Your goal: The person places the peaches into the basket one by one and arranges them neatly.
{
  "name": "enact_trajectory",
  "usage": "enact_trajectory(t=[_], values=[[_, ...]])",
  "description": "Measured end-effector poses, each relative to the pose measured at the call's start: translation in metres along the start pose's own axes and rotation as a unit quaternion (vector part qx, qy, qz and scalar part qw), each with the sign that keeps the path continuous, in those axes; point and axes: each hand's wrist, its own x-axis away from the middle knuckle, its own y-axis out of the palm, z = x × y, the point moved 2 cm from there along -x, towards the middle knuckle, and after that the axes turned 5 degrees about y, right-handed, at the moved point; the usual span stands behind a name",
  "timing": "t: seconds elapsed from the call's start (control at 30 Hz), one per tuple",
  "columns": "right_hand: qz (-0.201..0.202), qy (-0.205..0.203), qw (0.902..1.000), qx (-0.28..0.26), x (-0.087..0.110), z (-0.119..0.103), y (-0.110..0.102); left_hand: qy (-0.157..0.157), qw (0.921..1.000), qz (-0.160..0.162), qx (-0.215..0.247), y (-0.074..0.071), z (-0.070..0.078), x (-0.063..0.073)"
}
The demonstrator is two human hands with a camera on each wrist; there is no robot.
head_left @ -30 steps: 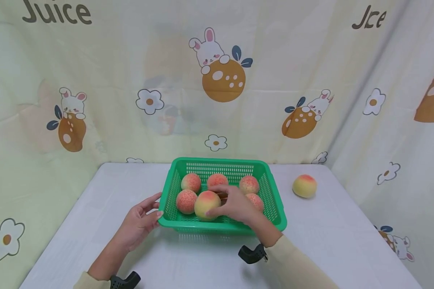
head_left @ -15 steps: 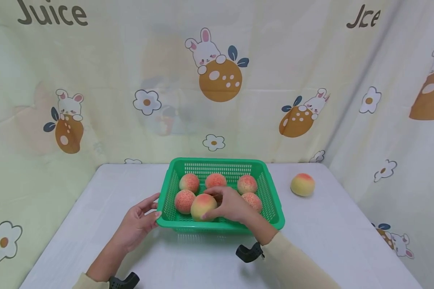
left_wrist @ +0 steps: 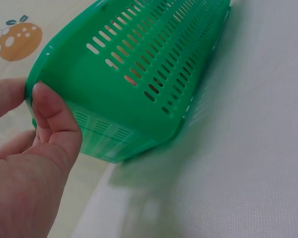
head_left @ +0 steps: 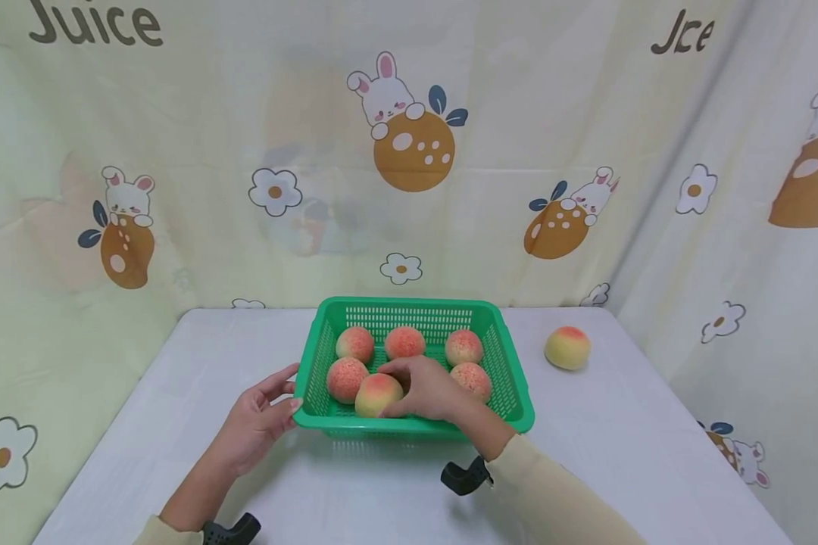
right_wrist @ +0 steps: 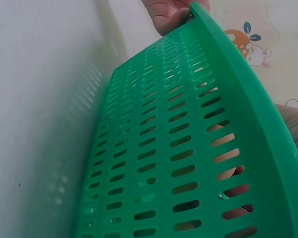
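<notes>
A green plastic basket with slotted walls stands on the table. My left hand pinches its rim at the near left corner, thumb in front, as the left wrist view also shows. Inside the basket, my right hand holds a yellow peach with a red top low near the front wall. Just left of it lies a speckled pink peach. Several more speckled peaches sit around, one of them partly behind the right hand. In the right wrist view the basket wall hides most of that hand.
Another yellow peach with a red top lies on the white table, right of the basket. A printed curtain hangs behind the table and along its sides.
My right hand has lowered the yellow peach and shifted it slightly left toward the front of the basket. My left hand stays on the rim. The head view has shifted a little.
</notes>
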Motion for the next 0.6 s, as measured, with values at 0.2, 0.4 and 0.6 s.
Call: enact_trajectory(t=[0.2, 0.4, 0.6], values=[[0.0, -0.001, 0.9999, 0.011, -0.0007, -0.001, 0.0, 0.006, 1.0, -0.005, 0.001, 0.0004, 0.001, 0.0], [0.004, -0.007, 0.9999, 0.015, -0.0009, -0.0013, 0.0001, 0.013, 0.9999, -0.01, 0.0, 0.0007, 0.0019, 0.0001], [0.012, -0.01, 0.9997, 0.019, -0.0015, 0.0, 0.0006, 0.01, 0.9999, -0.007, 0.001, 0.0008, 0.0026, 0.0002]])
